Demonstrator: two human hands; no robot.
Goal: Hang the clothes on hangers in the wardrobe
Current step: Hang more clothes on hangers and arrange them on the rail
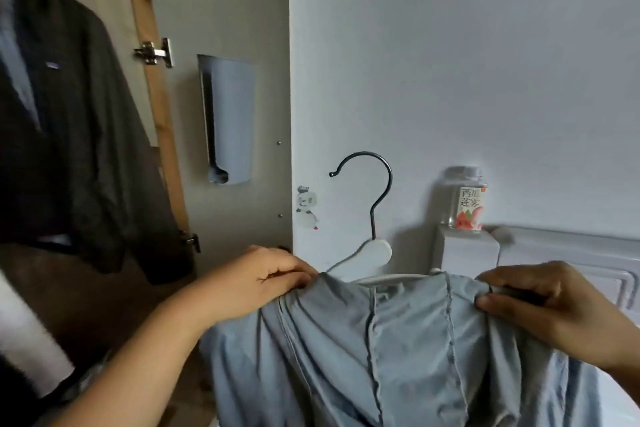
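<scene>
A light blue garment hangs over a white hanger with a dark metal hook that points up in front of the wall. My left hand pinches the garment's upper left edge at the hanger's left end. My right hand grips the garment's upper right edge together with the hanger's right end. Most of the hanger's arms are hidden under the cloth. The open wardrobe stands at the left.
A dark jacket hangs inside the wardrobe. The grey wardrobe door stands open on its hinges, with a cut-out handle. A clear bottle stands on a white bedpost by the white headboard at the right.
</scene>
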